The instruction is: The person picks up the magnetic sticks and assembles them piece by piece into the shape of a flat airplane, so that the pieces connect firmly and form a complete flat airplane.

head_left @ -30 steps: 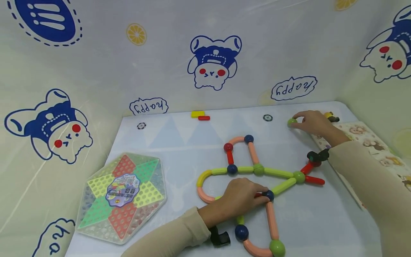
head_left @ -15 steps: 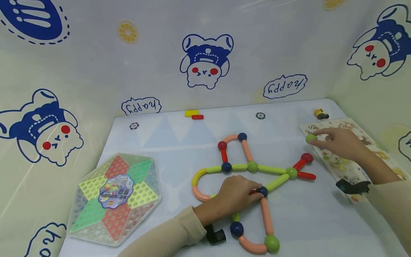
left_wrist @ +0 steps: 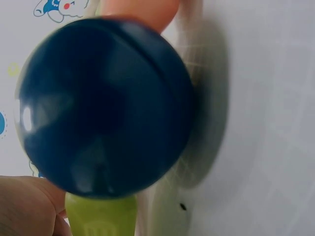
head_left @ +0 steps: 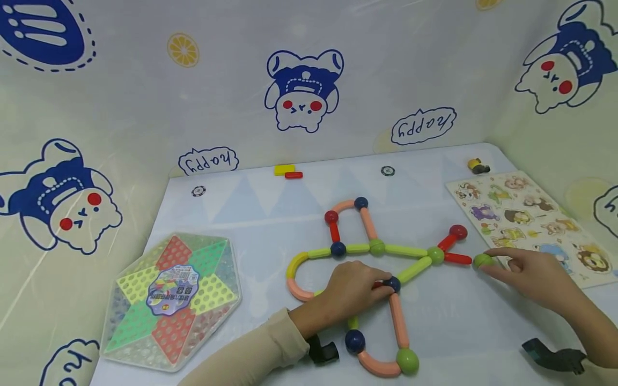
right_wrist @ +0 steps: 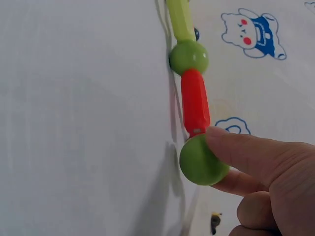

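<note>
Magnetic sticks and balls form a figure on the table. My left hand (head_left: 345,289) pinches a dark blue ball (head_left: 394,285) at the middle of the figure, a red stick showing between its fingers. Another dark blue ball (left_wrist: 103,108), joined to a green stick (left_wrist: 101,216), fills much of the left wrist view. Between thumb and index finger my right hand (head_left: 536,276) holds a green ball (right_wrist: 199,164). That ball is right at the free end of a red stick (right_wrist: 195,103) on the figure's right. The second red stick there carries a red ball (head_left: 458,232).
A hexagonal clear board box (head_left: 227,316) with coloured triangles lies at left. To the right is a sticker sheet (head_left: 526,225), a small yellow-and-black toy (head_left: 478,166) behind it. Yellow (head_left: 284,170) and red (head_left: 293,175) blocks sit by the back edge.
My right hand has carried the green ball from the table's back right, over the sticker sheet, toward me to the red stick's end. The left hand keeps its place on the figure.
</note>
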A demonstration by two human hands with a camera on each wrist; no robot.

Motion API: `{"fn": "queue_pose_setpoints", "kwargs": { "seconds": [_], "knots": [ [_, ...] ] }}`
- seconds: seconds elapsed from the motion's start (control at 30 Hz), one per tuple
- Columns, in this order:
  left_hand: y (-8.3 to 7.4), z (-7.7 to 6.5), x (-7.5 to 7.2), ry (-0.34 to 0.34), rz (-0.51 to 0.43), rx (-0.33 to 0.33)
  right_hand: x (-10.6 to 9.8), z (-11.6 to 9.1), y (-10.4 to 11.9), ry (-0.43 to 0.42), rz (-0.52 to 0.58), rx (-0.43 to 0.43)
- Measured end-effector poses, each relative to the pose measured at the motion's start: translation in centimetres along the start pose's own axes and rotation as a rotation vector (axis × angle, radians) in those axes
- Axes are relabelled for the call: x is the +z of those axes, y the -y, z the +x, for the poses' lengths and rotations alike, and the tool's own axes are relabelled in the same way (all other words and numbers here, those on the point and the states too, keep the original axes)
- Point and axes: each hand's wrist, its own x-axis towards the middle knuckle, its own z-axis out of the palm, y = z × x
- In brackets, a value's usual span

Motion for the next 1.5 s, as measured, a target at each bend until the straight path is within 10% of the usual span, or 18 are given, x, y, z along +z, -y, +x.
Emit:
{"fn": "queue_pose_setpoints", "kwargs": {
  "seconds": [0.23, 0.37, 0.63, 0.8, 1.03, 1.23, 1.5],
  "knots": [
    [0.1, 0.0, -0.5, 0.012, -0.006, -0.01, 0.8, -0.1, 0.5, -0.037, 0.005, -0.004],
    [1.5, 0.7, -3.7, 0.004, 0.002, -0.081, 1.1, -0.3, 0.4, -0.054, 0.014, 0.007],
    [14.4, 5.7, -11.9, -0.072, 0.246, -0.395, 1.4, -1.1, 0.0, -0.093, 0.066, 0.07],
    [21.1, 8.7, -11.5, 0.072, 0.349, -0.466, 1.7, -1.5, -0.1, -0.124, 0.071, 0.116],
    [24.7, 10.0, -10.4, 0.193, 0.485, -0.491, 2.6, -1.4, 0.3, -0.18, 0.1, 0.115],
    [22.6, 10.9, -10.6, 0.101, 0.435, -0.389, 2.7, -1.2, 0.2, -0.219, 0.108, 0.105],
    [10.7, 16.2, -7.4, 0.154, 0.373, 0.099, 3.5, -1.6, -0.1, -0.23, 0.143, 0.131]
  ]
}}
